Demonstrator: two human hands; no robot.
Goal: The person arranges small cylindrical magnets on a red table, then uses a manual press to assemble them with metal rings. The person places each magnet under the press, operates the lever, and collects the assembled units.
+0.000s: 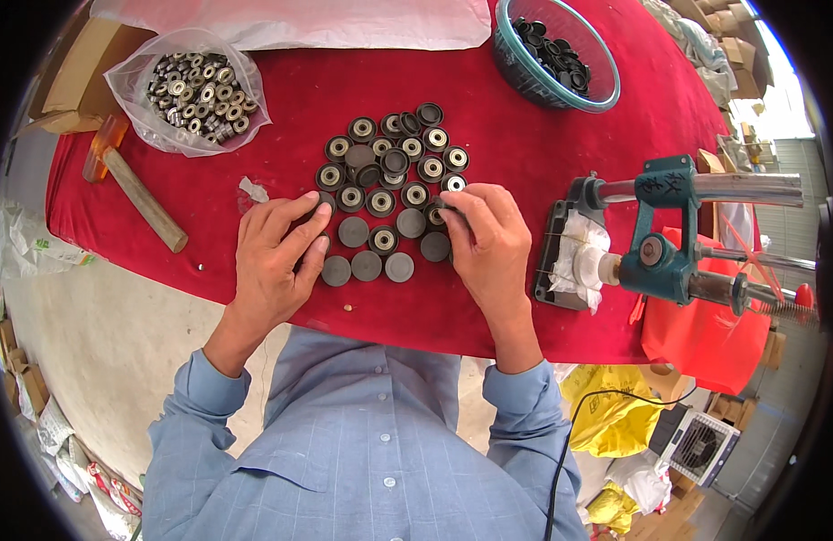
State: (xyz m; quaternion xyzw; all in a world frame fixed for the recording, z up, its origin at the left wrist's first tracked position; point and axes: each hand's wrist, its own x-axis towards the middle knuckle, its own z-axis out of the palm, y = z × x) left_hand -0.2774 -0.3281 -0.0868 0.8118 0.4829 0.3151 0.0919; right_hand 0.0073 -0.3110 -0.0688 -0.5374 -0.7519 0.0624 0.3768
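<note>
Black round caps and capped bearings (pixel 381 202) lie in a close group at the middle of the red-covered table. Many show a silver bearing ring inside; a plain cap (pixel 399 267) lies in the near row. At the group's left edge, my left hand (pixel 281 248) has its fingers curled in, with dark rims beside the fingertips; what they pinch is mostly hidden. On the right edge, my right hand (pixel 488 242) pinches a black-capped bearing (pixel 436 215) between thumb and forefinger. Two or so caps sit stacked on others near the centre.
A clear plastic bag (pixel 132 99) full of loose bearings (pixel 200 95) stands far left, beside a wooden-handled hammer (pixel 146 200). Back right is a teal basket (pixel 606 99) of black caps (pixel 552 59). A green hand press (pixel 655 243) stands right, with cloth on its base.
</note>
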